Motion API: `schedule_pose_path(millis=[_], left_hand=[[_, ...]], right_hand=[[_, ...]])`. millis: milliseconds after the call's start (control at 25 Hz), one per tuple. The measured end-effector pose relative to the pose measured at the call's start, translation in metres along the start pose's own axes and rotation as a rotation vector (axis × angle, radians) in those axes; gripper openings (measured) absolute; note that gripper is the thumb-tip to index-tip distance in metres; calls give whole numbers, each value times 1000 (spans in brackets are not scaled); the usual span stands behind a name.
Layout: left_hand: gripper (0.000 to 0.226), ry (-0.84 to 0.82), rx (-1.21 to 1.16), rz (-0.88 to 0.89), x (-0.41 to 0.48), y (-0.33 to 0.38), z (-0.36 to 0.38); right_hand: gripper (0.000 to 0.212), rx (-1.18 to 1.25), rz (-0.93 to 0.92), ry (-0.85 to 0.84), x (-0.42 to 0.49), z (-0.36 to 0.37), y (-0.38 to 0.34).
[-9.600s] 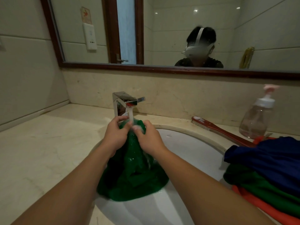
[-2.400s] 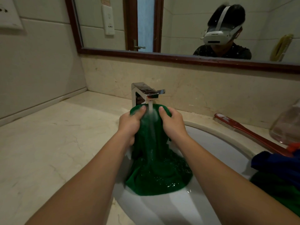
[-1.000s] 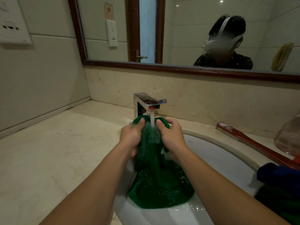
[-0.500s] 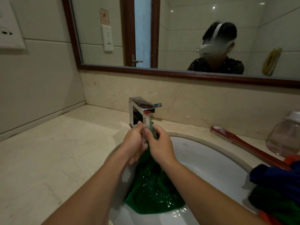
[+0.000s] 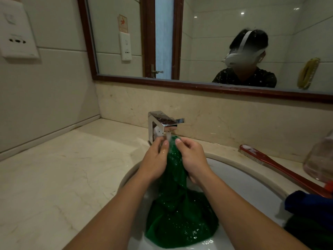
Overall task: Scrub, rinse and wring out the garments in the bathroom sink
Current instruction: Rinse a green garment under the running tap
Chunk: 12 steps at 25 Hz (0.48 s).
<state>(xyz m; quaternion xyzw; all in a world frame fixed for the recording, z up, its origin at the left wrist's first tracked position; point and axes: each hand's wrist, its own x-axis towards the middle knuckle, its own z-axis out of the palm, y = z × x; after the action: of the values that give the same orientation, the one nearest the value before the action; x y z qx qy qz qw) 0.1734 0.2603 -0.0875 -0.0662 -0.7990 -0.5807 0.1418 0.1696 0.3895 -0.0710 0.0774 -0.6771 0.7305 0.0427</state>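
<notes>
A wet green garment [image 5: 178, 219] hangs from my hands into the white sink [image 5: 248, 184], its lower part heaped in the basin. My left hand [image 5: 155, 159] and my right hand [image 5: 192, 157] both grip its bunched top, a small gap apart, right under the chrome faucet [image 5: 162, 123]. Water runs from the spout onto the cloth between my thumbs.
A red long-handled scrub brush [image 5: 281, 168] lies on the counter right of the sink. A clear pump bottle [image 5: 320, 159] stands at the far right. Blue and green garments [image 5: 310, 204] are piled at the sink's right edge. The marble counter [image 5: 63, 177] stretches left. A mirror hangs above.
My hands, pressed together half a second ago, have parted slightly, showing the green cloth between them under the stream. The garment still hangs into the basin.
</notes>
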Motion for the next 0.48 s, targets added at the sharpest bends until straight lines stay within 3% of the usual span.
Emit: schedule_pose_path(millis=[200, 320, 400, 480], left_hand=[[10, 109, 50, 7, 0, 8, -4], [14, 194, -44, 14, 1, 11, -5], [16, 254, -112, -2, 0, 13, -7], [17, 293, -144, -12, 1, 13, -9]], right_hand=[[11, -151, -60, 108, -1, -12, -1], [11, -235, -92, 6, -6, -9, 8], [25, -376, -43, -110, -10, -4, 21], [32, -452, -17, -105, -11, 1, 30]])
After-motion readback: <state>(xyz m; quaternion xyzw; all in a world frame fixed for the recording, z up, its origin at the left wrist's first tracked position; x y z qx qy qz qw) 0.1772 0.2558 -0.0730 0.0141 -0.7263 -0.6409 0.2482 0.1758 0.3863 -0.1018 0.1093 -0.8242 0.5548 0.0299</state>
